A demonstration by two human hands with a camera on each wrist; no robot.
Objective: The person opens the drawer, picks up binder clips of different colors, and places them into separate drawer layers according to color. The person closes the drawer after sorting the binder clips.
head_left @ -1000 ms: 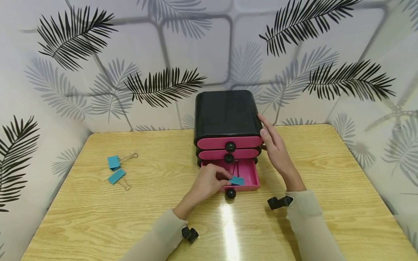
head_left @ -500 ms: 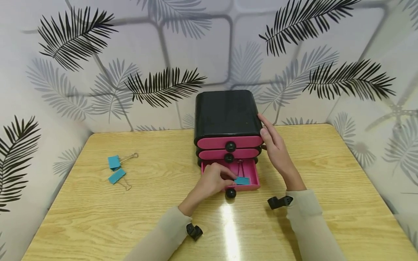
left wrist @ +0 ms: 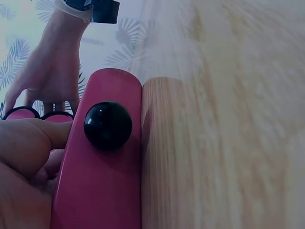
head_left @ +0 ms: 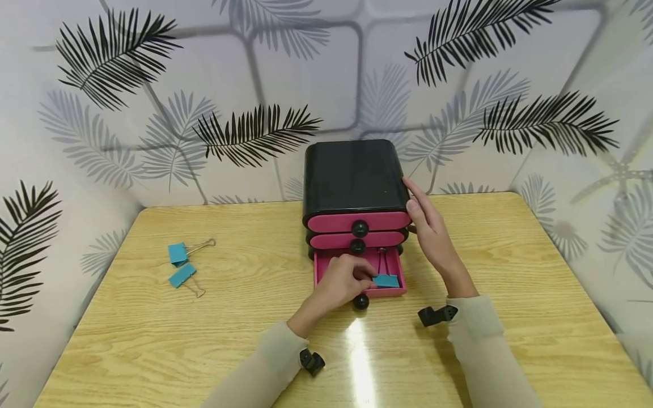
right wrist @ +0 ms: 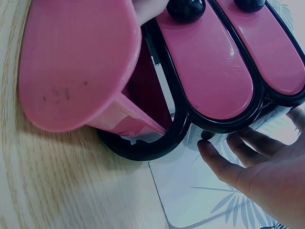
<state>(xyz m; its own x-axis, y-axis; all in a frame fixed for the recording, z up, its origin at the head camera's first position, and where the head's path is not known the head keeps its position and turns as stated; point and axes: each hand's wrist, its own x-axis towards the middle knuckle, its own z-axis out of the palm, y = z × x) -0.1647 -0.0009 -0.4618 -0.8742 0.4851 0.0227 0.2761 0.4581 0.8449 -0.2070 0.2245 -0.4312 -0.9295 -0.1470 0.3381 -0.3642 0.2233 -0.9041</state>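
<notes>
A blue binder clip (head_left: 386, 281) lies in the pulled-out bottom pink drawer (head_left: 402, 273), its wire handles toward the back. My left hand (head_left: 339, 281) reaches into that drawer and pinches the clip's left end between thumb and fingers. In the left wrist view the drawer front and its black knob (left wrist: 108, 125) hide the clip. The black drawer unit (head_left: 354, 177) has its two upper drawers pushed in. Against its right side rests my right hand (head_left: 432, 233), with fingers extended; in the right wrist view those fingers (right wrist: 221, 164) touch the unit's side.
Two more blue binder clips, one (head_left: 177, 254) behind the other (head_left: 182, 275), lie on the left part of the wooden table (head_left: 245, 328). A patterned backdrop (head_left: 306, 85) rises directly behind the table and the drawer unit.
My left hand has slid the binder clip rightward along the inside of the drawer, toward its right wall. The right hand stays in place against the unit.
</notes>
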